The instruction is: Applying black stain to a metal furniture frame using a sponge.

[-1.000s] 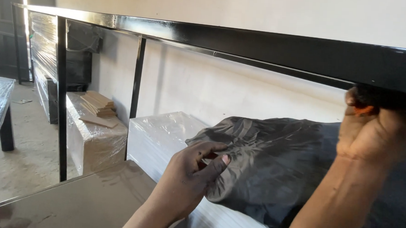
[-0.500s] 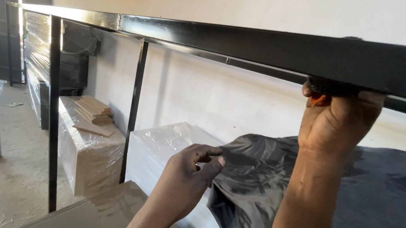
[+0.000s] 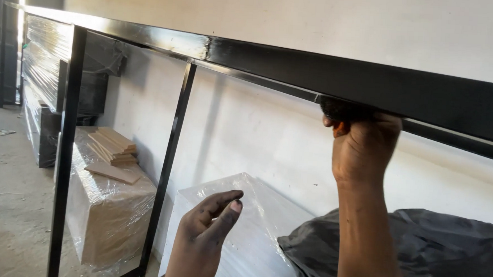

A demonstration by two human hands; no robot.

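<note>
Right hand presses dark pad under black rail

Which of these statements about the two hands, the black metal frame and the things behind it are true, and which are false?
1. The right hand presses a dark object up against the underside of the black metal frame. True.
2. The left hand grips the frame's upright bar. False: it is raised, open and touching nothing.
3. Wooden boards lie on a plastic-wrapped block. True.
4. The black cloth hangs over the top rail. False: it lies low, below the rail.
</note>
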